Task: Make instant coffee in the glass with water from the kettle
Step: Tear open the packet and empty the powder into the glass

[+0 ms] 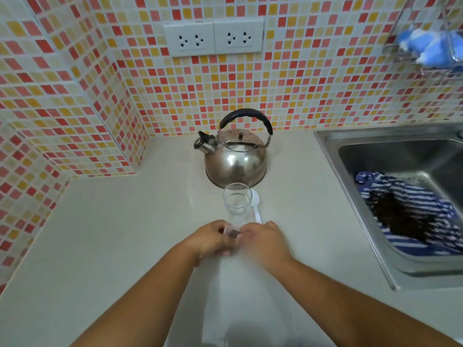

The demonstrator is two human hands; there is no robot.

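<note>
Head cam looks straight down at a pale countertop [125, 234], and both hands meet in the middle just this side of the glass [237, 200]. Left hand [213, 240] is pinched narrow around a small dark-printed coffee sachet [231, 232], and the right hand [264, 242] has its fingertips closed on the same packet from the other side. Looks to me like it's about to be torn open, though I can't tell if it's open already.

What matters here: the glass sits directly ahead of the hands, upright, mouth up, looks empty, close enough that the sachet only has to go forward and tip. Both hands are about equally near it. A white plastic spoon [256, 205] lies just right of the glass, handle running back toward the right hand, so that hand is the natural one for stirring. The kettle [235, 156] stands right behind the glass, spout pointing left, handle arching over the top. Striped cloth [411, 209] sits in the sink [333, 146], well off right.
</note>
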